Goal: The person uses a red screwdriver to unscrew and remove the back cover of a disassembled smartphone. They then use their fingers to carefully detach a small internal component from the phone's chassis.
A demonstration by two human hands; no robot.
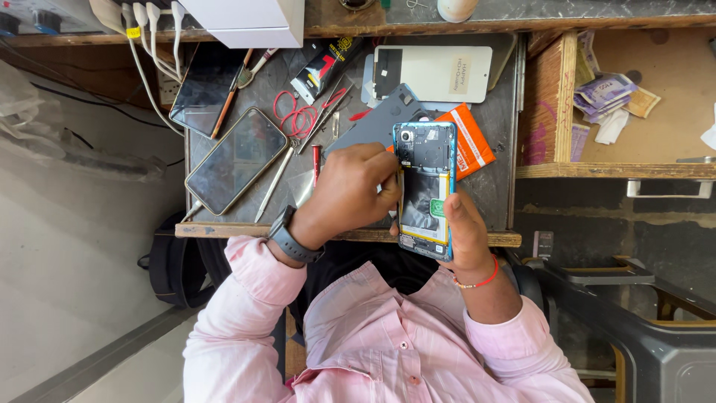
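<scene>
An opened phone (426, 186) with a blue frame, its back cover off and its black insides and battery exposed, is held upright over the front edge of the work table (224, 229). My right hand (468, 233), with a red thread bracelet at the wrist, holds it from below and along its right side. My left hand (349, 195), with a dark watch at the wrist, has its fingers curled and pinched against the phone's left edge near the middle. Whether a small tool sits in those fingers is hidden.
On the table lie a phone (235, 160) face up, a dark phone (203, 89), red scissors (294, 116), tweezers (273, 183), a red-handled screwdriver (316, 163), an orange packet (470, 139), a grey cover (373, 123) and a white back panel (436, 73). White cables (149, 45) hang at the left. An open wooden compartment (634, 97) at the right holds paper notes.
</scene>
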